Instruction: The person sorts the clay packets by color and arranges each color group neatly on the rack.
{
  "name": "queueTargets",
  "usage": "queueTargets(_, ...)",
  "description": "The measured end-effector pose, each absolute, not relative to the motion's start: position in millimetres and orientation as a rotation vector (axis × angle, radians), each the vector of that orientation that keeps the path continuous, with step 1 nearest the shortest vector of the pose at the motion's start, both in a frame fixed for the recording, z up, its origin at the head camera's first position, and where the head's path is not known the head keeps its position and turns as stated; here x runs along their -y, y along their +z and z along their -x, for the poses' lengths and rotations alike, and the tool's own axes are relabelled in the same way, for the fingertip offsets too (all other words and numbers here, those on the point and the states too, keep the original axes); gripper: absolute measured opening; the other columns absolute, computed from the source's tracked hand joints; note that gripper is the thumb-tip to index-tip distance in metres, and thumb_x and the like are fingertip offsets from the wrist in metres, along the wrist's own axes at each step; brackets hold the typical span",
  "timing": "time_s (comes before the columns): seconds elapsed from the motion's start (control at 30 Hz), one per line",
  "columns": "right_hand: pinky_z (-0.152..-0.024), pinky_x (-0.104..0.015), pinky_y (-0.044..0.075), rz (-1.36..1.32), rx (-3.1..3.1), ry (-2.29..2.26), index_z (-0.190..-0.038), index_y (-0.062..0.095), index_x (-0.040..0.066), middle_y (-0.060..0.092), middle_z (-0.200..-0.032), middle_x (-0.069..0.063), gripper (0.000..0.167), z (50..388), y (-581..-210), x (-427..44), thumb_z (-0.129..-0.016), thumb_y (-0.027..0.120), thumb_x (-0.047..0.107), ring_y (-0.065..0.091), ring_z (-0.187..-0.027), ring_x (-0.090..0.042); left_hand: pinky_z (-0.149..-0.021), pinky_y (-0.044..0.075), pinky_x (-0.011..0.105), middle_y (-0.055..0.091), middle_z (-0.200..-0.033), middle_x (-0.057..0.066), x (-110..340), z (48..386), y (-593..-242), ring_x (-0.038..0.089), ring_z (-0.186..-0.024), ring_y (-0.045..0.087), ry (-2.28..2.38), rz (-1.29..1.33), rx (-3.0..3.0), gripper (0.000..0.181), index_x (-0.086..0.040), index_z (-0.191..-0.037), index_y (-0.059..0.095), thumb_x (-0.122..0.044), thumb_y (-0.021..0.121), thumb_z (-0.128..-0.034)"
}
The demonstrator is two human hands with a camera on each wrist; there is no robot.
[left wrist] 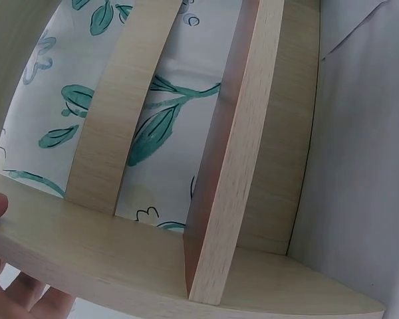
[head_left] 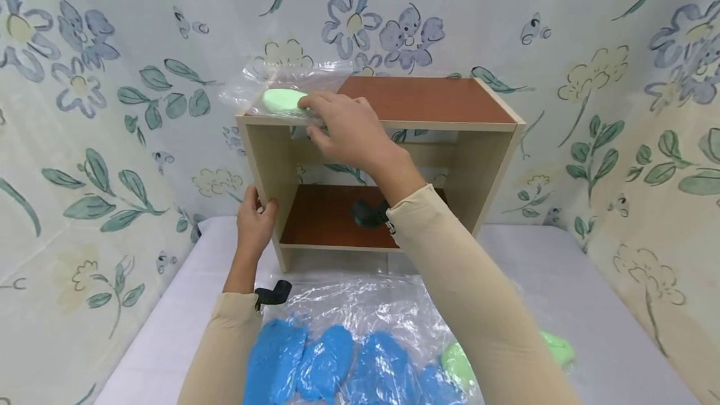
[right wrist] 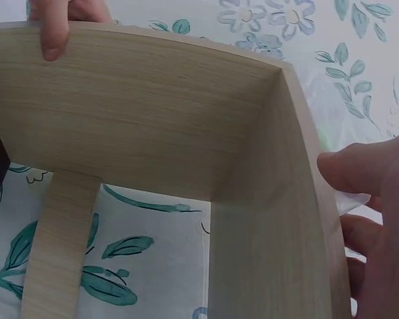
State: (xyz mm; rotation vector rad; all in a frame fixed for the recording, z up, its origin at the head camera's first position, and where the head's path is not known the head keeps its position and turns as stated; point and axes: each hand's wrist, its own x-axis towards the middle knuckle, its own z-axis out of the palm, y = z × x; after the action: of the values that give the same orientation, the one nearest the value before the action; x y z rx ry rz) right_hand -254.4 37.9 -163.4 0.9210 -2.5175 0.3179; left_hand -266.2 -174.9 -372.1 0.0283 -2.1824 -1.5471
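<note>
A small two-tier wooden shelf (head_left: 427, 100) with brown boards and pale side panels stands ahead. My left hand (head_left: 255, 220) grips its left side panel (left wrist: 133, 249), thumb on the inner face and fingers round the outside. On the top board's left end lies a light green, smooth oval piece (head_left: 281, 100) in a clear plastic bag (head_left: 239, 89). My right hand (head_left: 354, 130) reaches over it, fingertips touching the green piece. In the right wrist view the right thumb (right wrist: 356, 169) lies at the top board's front edge; the other fingers are partly hidden.
In front of the shelf, clear plastic wrapping (head_left: 371, 299) covers several blue oblong pieces (head_left: 326, 361). A green piece (head_left: 458, 364) lies beside them, and another green piece (head_left: 557, 349) is right of my right sleeve. Floral cloth (head_left: 169, 174) hangs behind and at both sides.
</note>
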Motion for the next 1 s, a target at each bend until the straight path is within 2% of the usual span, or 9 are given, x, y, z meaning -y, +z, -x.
queueTargets(0.27, -0.101, -0.044, 0.045, -0.908, 2.452, 0.225, -0.143, 0.051, 0.023, 0.053, -0.149, 0.004, 0.041, 258, -169, -27, -0.103, 0.047, 0.024, 0.053, -0.135, -0.017, -0.095, 0.050, 0.059, 0.060, -0.133, 0.021, 163, 273, -381, 0.041, -0.119, 0.059, -1.310, -0.059, 2.133, 0.040, -0.007, -0.138, 0.045, -0.027, 0.044, -0.1030)
queueTargets(0.57, -0.101, -0.040, 0.049, -0.949, 2.281, 0.191, -0.138, 0.057, 0.021, 0.058, -0.144, 0.003, 0.037, 262, -181, -22, -0.103, 0.048, 0.022, 0.060, -0.128, -0.017, -0.089, 0.048, 0.060, 0.067, -0.112, 0.029, 160, 275, -386, 0.047, -0.102, 0.063, -1.211, -0.114, 2.109, 0.032, 0.000, -0.119, 0.058, -0.025, 0.052, -0.1011)
queueTargets(0.77, -0.098, -0.040, 0.048, -1.010, 2.251, 0.243, -0.138, 0.058, 0.023, 0.058, -0.145, 0.003, 0.037, 262, -182, -24, -0.101, 0.051, 0.020, 0.058, -0.130, -0.017, -0.090, 0.050, 0.059, 0.066, -0.119, 0.028, 157, 275, -387, 0.046, -0.107, 0.063, -1.290, -0.135, 2.095, 0.034, 0.000, -0.121, 0.058, -0.028, 0.050, -0.1028)
queueTargets(1.0, -0.102, -0.041, 0.048, -0.939, 2.255, 0.194, -0.139, 0.057, 0.024, 0.058, -0.145, 0.004, 0.037, 261, -184, -19, -0.103, 0.051, 0.024, 0.056, -0.132, -0.018, -0.098, 0.049, 0.059, 0.062, -0.127, 0.030, 156, 274, -388, 0.045, -0.117, 0.060, -1.362, -0.079, 2.069, 0.037, 0.004, -0.127, 0.054, -0.024, 0.045, -0.1048)
